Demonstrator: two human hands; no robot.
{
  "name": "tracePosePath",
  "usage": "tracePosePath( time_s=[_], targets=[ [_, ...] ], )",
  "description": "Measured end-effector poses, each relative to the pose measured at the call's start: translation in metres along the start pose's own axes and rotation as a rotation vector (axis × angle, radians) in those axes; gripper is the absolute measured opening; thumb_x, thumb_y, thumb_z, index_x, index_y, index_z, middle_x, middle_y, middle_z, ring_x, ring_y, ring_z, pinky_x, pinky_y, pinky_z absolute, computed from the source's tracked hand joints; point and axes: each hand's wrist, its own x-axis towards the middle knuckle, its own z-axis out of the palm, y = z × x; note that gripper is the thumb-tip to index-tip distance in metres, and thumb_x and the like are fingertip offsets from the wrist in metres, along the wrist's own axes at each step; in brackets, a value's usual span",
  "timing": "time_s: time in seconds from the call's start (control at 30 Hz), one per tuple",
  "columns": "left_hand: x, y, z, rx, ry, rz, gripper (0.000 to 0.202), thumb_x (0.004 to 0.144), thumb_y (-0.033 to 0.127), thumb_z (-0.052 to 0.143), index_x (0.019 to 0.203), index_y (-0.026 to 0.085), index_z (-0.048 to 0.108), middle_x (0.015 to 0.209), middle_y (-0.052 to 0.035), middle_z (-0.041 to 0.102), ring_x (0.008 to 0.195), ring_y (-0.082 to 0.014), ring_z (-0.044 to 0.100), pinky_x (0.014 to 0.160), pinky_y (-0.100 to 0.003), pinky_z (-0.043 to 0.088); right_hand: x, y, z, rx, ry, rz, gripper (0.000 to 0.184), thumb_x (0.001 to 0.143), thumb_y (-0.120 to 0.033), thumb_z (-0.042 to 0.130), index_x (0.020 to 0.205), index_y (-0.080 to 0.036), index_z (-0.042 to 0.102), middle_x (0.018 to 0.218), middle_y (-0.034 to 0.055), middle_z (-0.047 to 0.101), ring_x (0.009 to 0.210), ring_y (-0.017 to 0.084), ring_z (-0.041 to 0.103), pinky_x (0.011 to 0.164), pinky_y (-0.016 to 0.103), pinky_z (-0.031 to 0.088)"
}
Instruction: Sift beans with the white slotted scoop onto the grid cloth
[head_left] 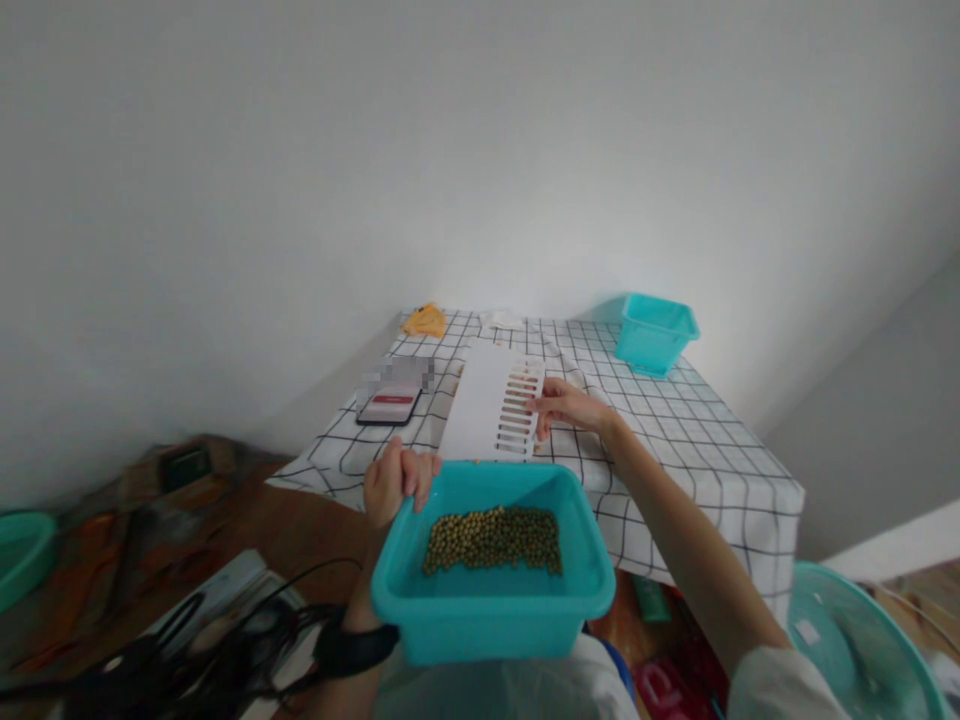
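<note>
A teal plastic bin [491, 615] rests close to my body, just below the table's front edge. Small round golden-green pieces [491, 538], beads or beans, cover part of its floor. My left hand [399, 478] has its fingers curled over the bin's far left corner, gripping the rim. On the table lies a flat white board [484, 395] with a row of slots along its right side. My right hand [562, 406] pinches that slotted edge, thumb and fingers closed on it. The board's near end reaches the bin's far rim.
A checked cloth covers the table [705, 440]. On it are a phone [390, 405] at left, a yellow cloth [425, 320] behind, and a second teal bin [654, 335] at back right. Dark cables [262, 630] hang at lower left; a large clear green tub [855, 640] stands lower right.
</note>
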Motion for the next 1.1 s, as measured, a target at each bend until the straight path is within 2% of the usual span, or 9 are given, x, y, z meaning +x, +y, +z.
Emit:
tracePosePath(
  time_s=[0.2,0.43,0.57,0.63,0.7,0.8,0.97,1.1],
  targets=[
    [0.0017,-0.0021,-0.0009,-0.022,0.003,0.012,0.063,0.102,0.037,0.049,0.042,0.024,0.034,0.029,0.0049,0.036,0.033,-0.0111,0.035,0.061,-0.031,0.049,-0.0005,-0.0022,0.0012,-0.017,0.007,0.004,0.030,0.087,-0.033,0.074,0.103,-0.016,0.055,0.082,0.0042,0.073,0.056,0.012,0.069,0.054,0.022,0.059],
    [0.0040,-0.0037,-0.0053,-0.025,-0.025,-0.009,0.064,0.103,0.034,0.046,0.040,0.025,0.037,0.028,0.0036,0.037,0.033,-0.0127,0.036,0.062,-0.034,0.050,-0.0045,-0.0018,-0.0008,-0.040,-0.060,0.045,0.028,0.085,-0.039,0.073,0.093,-0.016,0.059,0.069,0.0032,0.071,0.053,0.014,0.067,0.052,0.025,0.058],
    [0.0014,-0.0036,-0.0039,-0.029,-0.015,-0.002,0.063,0.103,0.035,0.046,0.041,0.026,0.038,0.029,0.0043,0.037,0.033,-0.0134,0.034,0.063,-0.035,0.051,-0.0061,-0.0028,-0.0006,-0.073,-0.103,0.076,0.030,0.083,-0.041,0.074,0.090,-0.015,0.061,0.070,0.0050,0.071,0.053,0.015,0.066,0.050,0.025,0.056],
    [0.0001,-0.0032,-0.0029,-0.042,-0.009,0.005,0.062,0.103,0.034,0.047,0.042,0.026,0.038,0.030,0.0045,0.037,0.034,-0.0134,0.034,0.063,-0.035,0.050,-0.0053,-0.0043,0.0002,-0.057,-0.033,0.033,0.029,0.082,-0.037,0.075,0.096,-0.015,0.061,0.075,0.0044,0.071,0.054,0.014,0.066,0.050,0.024,0.056],
    [-0.0003,-0.0029,-0.0022,-0.058,-0.006,0.011,0.062,0.103,0.032,0.047,0.042,0.025,0.038,0.030,0.0044,0.037,0.035,-0.0130,0.034,0.062,-0.033,0.049,-0.0041,-0.0057,0.0006,-0.038,0.102,-0.044,0.029,0.082,-0.032,0.075,0.101,-0.016,0.060,0.079,0.0033,0.071,0.056,0.013,0.066,0.051,0.024,0.057],
    [0.0007,-0.0026,-0.0010,-0.074,-0.010,0.002,0.062,0.103,0.030,0.047,0.041,0.025,0.038,0.029,0.0042,0.036,0.034,-0.0124,0.034,0.061,-0.032,0.047,-0.0030,-0.0065,-0.0008,-0.036,0.263,-0.124,0.025,0.083,-0.031,0.072,0.100,-0.017,0.060,0.078,0.0031,0.070,0.057,0.014,0.065,0.051,0.025,0.057],
    [0.0023,-0.0023,0.0015,-0.088,0.011,-0.016,0.064,0.104,0.024,0.040,0.040,0.024,0.038,0.028,0.0038,0.036,0.033,-0.0126,0.033,0.061,-0.032,0.045,-0.0038,-0.0055,-0.0061,-0.056,0.338,-0.115,0.023,0.081,-0.030,0.073,0.096,-0.018,0.061,0.076,0.0034,0.071,0.056,0.015,0.066,0.050,0.027,0.057],
    [0.0022,-0.0029,-0.0012,-0.067,0.018,-0.028,0.069,0.107,0.021,0.030,0.039,0.025,0.038,0.027,0.0032,0.035,0.033,-0.0132,0.033,0.063,-0.032,0.045,-0.0065,-0.0098,-0.0074,-0.047,0.487,-0.127,0.025,0.076,-0.033,0.075,0.091,-0.018,0.060,0.073,0.0020,0.072,0.053,0.015,0.067,0.050,0.026,0.057]
  ],
)
